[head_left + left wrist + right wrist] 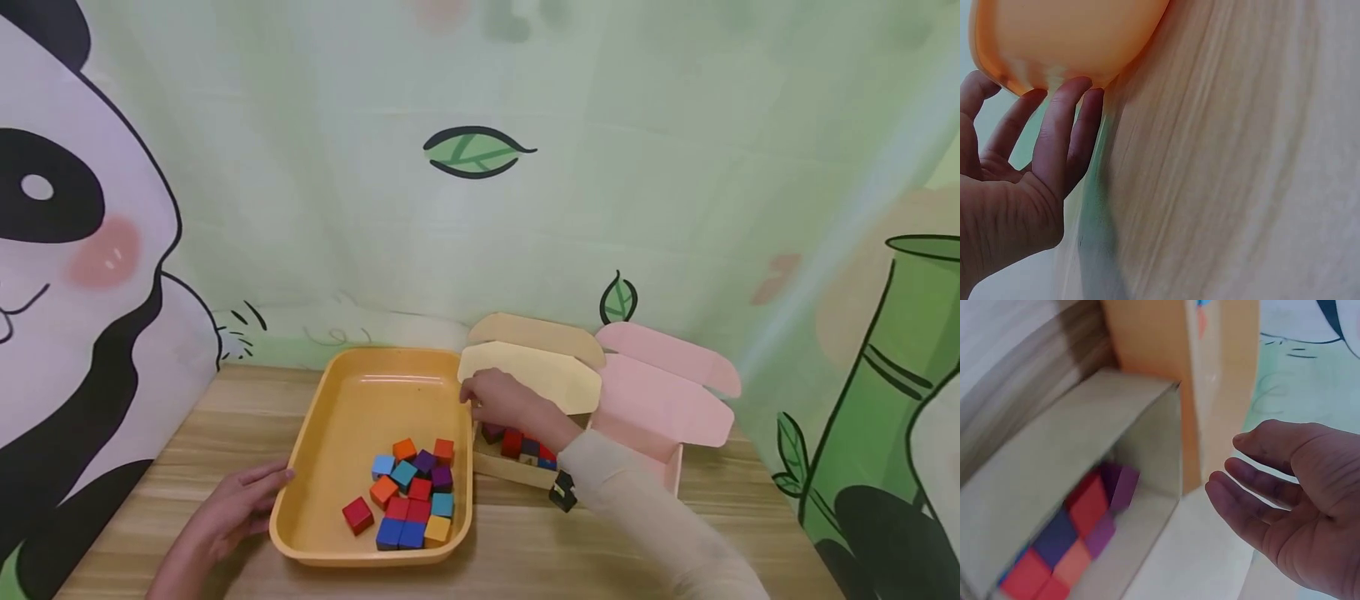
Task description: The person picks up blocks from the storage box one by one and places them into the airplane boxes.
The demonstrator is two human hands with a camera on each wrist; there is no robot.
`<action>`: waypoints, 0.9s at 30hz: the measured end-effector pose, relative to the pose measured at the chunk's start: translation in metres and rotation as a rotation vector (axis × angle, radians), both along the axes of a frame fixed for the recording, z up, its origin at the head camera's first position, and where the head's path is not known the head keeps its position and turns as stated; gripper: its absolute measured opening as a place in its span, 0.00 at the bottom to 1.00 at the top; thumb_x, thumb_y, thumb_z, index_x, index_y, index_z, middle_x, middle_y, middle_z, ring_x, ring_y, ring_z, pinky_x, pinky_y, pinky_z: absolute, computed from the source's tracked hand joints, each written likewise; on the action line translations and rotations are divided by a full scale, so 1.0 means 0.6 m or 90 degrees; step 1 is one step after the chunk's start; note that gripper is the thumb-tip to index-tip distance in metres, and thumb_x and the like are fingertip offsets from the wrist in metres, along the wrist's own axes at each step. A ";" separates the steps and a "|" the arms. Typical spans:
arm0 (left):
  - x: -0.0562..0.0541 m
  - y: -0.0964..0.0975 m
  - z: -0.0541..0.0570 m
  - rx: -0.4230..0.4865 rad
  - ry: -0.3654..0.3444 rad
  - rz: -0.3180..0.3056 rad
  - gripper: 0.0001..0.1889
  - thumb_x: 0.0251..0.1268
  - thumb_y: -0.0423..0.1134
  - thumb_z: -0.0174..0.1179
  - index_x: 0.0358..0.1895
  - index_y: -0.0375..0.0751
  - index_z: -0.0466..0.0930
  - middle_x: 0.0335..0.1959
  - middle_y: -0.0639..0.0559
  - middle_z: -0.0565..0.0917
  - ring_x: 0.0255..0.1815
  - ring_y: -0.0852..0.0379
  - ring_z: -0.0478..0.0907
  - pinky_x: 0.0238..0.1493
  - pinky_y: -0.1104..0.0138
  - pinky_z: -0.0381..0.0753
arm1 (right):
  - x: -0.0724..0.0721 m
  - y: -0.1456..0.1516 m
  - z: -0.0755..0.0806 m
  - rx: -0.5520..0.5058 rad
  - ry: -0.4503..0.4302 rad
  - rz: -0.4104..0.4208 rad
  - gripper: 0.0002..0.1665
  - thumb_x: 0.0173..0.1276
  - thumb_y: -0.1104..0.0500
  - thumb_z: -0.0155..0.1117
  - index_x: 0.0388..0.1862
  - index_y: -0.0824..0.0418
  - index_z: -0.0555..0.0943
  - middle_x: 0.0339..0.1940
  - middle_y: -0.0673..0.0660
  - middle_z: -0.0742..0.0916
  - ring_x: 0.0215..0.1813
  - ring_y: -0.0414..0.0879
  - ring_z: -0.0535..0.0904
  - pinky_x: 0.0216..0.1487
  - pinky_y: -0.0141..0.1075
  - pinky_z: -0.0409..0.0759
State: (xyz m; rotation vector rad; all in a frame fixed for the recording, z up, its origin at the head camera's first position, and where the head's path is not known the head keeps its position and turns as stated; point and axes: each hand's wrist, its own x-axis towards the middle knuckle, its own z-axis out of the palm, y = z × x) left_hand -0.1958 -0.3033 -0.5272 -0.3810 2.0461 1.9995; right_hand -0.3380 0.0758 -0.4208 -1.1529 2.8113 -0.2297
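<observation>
A yellow plastic tray [360, 425] sits on the table with several coloured cubes [419, 489] grouped in its near right part. My left hand [238, 504] is at the tray's left side, its extended fingertips [1063, 94] right at the wall in the left wrist view. Over the tray's right rim, beside a cream cardboard box [513, 471], hovers my right hand [506, 400]. Its fingers are loosely bent, with nothing between thumb and fingers in the right wrist view. Inside the cream box lie several red, blue and purple cubes [1088, 500], partly hidden by my right arm in the head view.
A pink box [663, 387] with its lid raised stands right of the cream one, whose lid [528, 367] is up too. A small black object [562, 492] lies by the cream box's front corner. Behind the wooden table [525, 542] hangs a printed panda cloth [337, 208].
</observation>
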 end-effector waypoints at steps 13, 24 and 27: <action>0.000 -0.002 -0.001 0.015 0.001 -0.005 0.37 0.74 0.46 0.62 0.77 0.28 0.59 0.64 0.33 0.78 0.48 0.53 0.86 0.47 0.52 0.88 | 0.017 -0.122 -0.014 0.067 -0.108 0.072 0.20 0.68 0.61 0.71 0.60 0.57 0.84 0.58 0.56 0.85 0.55 0.46 0.80 0.58 0.31 0.79; 0.001 -0.003 0.001 0.015 0.004 -0.014 0.38 0.75 0.46 0.61 0.78 0.27 0.56 0.62 0.34 0.80 0.48 0.52 0.86 0.48 0.53 0.88 | 0.025 -0.182 -0.034 0.161 -0.165 0.085 0.26 0.67 0.61 0.73 0.64 0.51 0.83 0.63 0.48 0.84 0.58 0.41 0.78 0.60 0.28 0.77; 0.000 -0.002 0.000 0.020 -0.001 -0.011 0.38 0.74 0.46 0.62 0.77 0.28 0.57 0.61 0.36 0.81 0.48 0.52 0.86 0.48 0.52 0.88 | 0.029 -0.187 -0.038 0.169 -0.172 0.082 0.26 0.66 0.62 0.73 0.63 0.52 0.83 0.62 0.48 0.84 0.53 0.40 0.76 0.56 0.27 0.78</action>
